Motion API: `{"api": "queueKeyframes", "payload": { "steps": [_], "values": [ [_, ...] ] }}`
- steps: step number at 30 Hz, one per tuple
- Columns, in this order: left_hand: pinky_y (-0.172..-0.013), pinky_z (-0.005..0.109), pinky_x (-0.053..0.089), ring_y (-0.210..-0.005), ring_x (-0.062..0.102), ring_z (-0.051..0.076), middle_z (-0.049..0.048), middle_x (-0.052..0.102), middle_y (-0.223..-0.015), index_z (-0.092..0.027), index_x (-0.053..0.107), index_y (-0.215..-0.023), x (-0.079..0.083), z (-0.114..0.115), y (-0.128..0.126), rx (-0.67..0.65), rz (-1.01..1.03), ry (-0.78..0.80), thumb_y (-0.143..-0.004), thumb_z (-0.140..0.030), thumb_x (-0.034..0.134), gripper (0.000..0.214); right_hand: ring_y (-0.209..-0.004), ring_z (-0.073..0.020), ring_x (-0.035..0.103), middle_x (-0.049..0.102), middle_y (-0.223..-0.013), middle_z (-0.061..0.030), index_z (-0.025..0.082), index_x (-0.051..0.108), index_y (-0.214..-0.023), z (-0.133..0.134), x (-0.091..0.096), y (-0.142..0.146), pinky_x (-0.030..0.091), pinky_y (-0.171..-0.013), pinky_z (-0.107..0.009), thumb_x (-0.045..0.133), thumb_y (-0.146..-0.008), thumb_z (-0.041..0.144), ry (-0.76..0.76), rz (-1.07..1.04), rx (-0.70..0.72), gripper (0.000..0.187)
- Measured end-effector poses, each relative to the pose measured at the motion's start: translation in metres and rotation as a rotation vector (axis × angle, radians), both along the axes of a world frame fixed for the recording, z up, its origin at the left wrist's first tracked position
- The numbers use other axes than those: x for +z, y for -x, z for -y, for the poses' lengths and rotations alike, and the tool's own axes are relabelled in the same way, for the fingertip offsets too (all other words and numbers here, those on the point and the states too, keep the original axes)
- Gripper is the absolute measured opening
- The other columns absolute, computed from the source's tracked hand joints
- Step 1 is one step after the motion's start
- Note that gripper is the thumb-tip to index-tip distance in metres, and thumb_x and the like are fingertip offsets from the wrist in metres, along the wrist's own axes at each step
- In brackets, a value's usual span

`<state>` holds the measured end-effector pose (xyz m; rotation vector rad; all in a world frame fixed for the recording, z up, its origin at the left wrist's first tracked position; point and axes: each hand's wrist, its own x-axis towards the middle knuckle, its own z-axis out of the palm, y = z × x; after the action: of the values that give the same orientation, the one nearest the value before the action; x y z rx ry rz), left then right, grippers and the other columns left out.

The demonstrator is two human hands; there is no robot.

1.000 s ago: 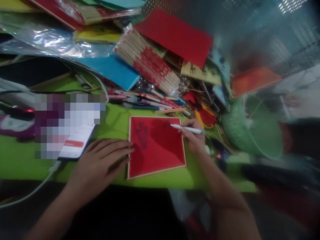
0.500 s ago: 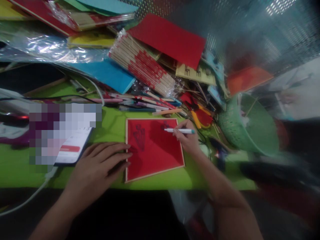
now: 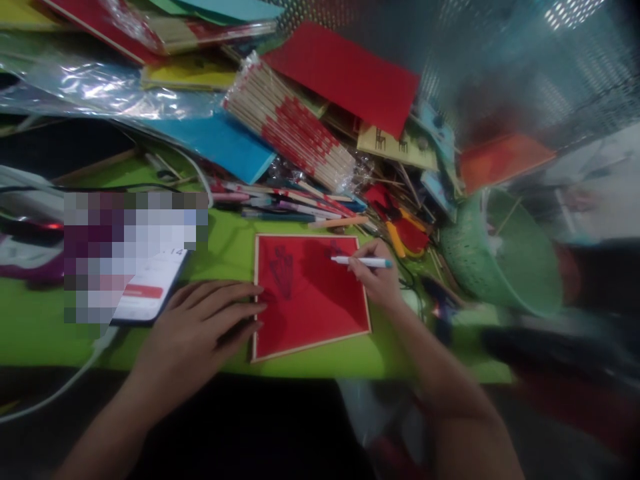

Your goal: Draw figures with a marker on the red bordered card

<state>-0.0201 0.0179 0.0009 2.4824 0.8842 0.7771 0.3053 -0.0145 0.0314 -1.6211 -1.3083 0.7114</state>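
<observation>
A red board (image 3: 320,307) edged with pale wooden strips lies on the green tabletop in front of me. Dark line drawings mark its upper left and upper right. My right hand (image 3: 377,277) pinches a white marker (image 3: 363,261) with a teal end, its tip over the drawing at the upper right; whether it touches the surface I cannot tell. At the board's left edge rests my left hand (image 3: 205,320), fingers stretched out and fingertips on the rim, holding nothing.
A lit phone (image 3: 145,287) with a white cable lies left of the board. Behind are pens (image 3: 290,203), a bundle of sticks (image 3: 295,133), orange-handled pliers (image 3: 405,230) and red card (image 3: 350,73). A green basket (image 3: 500,253) stands at the right.
The whole view has shifted slightly. The marker stays in my right hand near the upper-right drawing, and my left hand keeps its place on the board's edge.
</observation>
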Motion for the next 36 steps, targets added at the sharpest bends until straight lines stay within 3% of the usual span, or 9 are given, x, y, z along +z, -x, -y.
{"api": "queueKeyframes", "payload": {
  "steps": [36],
  "values": [
    [-0.092, 0.044, 0.052, -0.106, 0.075, 0.024, -0.0039, 0.080, -0.125, -0.034, 0.073, -0.112, 0.0061, 0.0004, -0.0012, 0.012, -0.062, -0.012, -0.102, -0.030, 0.067, 0.012, -0.061, -0.0145, 0.052, 0.058, -0.067, 0.0042, 0.025, 0.057, -0.079, 0.0025, 0.0042, -0.0005, 0.040, -0.059, -0.029, 0.073, -0.084, 0.036, 0.033, 0.035, -0.027, 0.020]
  ]
}}
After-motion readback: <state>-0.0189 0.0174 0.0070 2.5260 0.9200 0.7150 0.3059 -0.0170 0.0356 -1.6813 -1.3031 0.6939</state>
